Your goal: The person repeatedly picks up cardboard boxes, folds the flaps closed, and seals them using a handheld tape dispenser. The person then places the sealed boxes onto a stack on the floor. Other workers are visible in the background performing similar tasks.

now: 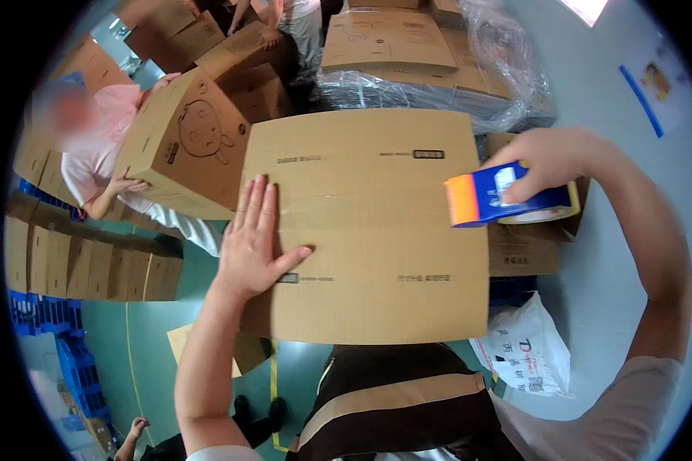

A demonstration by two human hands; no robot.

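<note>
In front of me is a brown cardboard box, its top flaps meeting along a seam across the middle. My left hand lies flat on its left side with the fingers stretched out and the thumb apart. At the right edge, my right hand grips a blue tape dispenser with an orange front end. A roll of tape shows along its lower side. The orange end hangs over the right end of the seam; I cannot tell whether it touches the cardboard.
A co-worker in a pink shirt holds another box against the left side. Wrapped cartons stand behind, with more people beyond. A white sack lies at lower right. Rows of cartons and blue pallets line the left.
</note>
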